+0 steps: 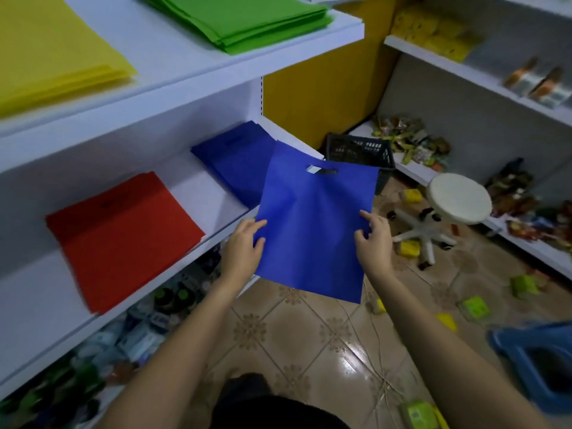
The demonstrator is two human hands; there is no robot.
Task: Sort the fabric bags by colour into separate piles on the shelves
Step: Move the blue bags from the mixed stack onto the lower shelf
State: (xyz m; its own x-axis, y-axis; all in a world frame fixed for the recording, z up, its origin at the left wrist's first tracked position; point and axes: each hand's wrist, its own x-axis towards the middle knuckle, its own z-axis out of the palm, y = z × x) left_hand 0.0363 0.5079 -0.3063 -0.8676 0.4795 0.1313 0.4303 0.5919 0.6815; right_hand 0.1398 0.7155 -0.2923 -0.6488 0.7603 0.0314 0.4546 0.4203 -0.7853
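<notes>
I hold the blue bag (312, 224), left hand (243, 246) and right hand (373, 241) pinching its edges; lay it square, probably flat, onto the blue pile (235, 156).

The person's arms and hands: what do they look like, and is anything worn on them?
The left arm and right arm are bare, with no sleeve in view. The left hand and right hand wear no gloves; no watch, bracelet or ring shows.

Dim, soft indoor light; glare on floor tiles (346, 363); blurred, wide-angle-bent edges.
</notes>
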